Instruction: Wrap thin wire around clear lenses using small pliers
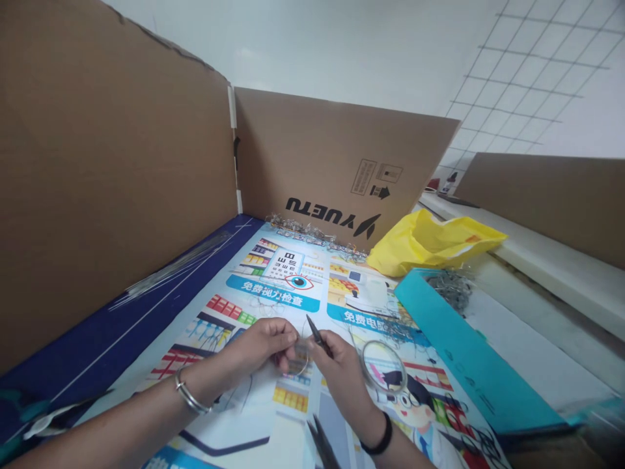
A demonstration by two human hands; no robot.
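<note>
My left hand point(276, 340), with a silver bangle at the wrist, pinches a thin wire ring point(306, 366) near the middle of the view. Close on its right, my right hand point(336, 361), with a black band at the wrist, is closed around dark pointed tweezers point(317, 333) whose tip points up and left. The fingertips of both hands nearly meet at the ring. A round clear dish or roll point(383, 366) lies just right of my right hand. Below the hands, dark pointed tool tips point(322, 443) show at the bottom edge.
Cardboard panels point(312, 156) stand behind and at the left. Tangled wire pieces point(312, 228) lie along the back. A yellow bag point(430, 241) and a teal box point(469, 345) with wire bits sit at the right. Long thin wires point(176, 267) lie at the left.
</note>
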